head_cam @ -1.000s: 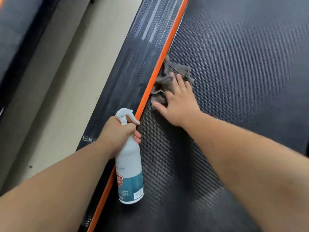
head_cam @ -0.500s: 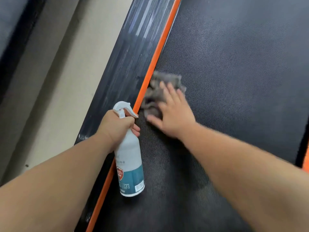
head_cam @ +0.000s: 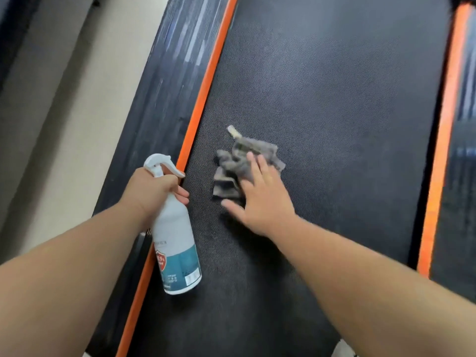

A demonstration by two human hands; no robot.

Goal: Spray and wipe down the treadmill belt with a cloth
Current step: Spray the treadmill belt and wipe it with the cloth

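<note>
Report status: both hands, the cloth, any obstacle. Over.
Left hand grips spray bottle at its neck. Right hand flat, presses grey cloth on belt. Bottle left of cloth, not touching it.

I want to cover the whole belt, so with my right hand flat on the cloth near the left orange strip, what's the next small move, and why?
Probably slide the cloth rightward across the belt toward the right orange strip. Your right hand presses flat on it nearer the left side, with a wide stretch of belt lying to its right.
</note>
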